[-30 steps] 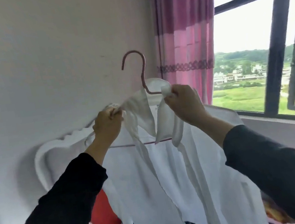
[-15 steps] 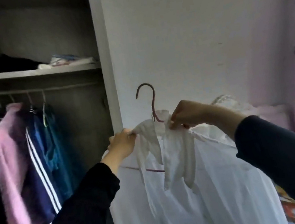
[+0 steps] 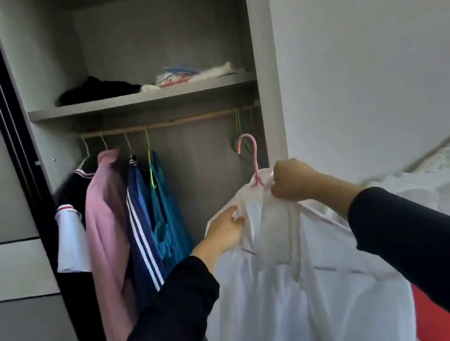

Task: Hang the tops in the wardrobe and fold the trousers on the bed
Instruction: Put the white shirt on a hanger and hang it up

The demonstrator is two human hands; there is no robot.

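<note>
Both hands now face the open grey wardrobe [image 3: 263, 49]: right hand [image 3: 294, 179] clamped on the white shirt's [image 3: 292, 291] collar at the pink plastic hanger [image 3: 252, 160], left hand [image 3: 226, 229] pinching its shoulder; hanging comes next.

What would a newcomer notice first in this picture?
First, the white shirt on a pink hanger, held up at centre right by the left hand and right hand. Behind it, the open wardrobe shows a rail with a pink top and blue garments on its left.
</note>
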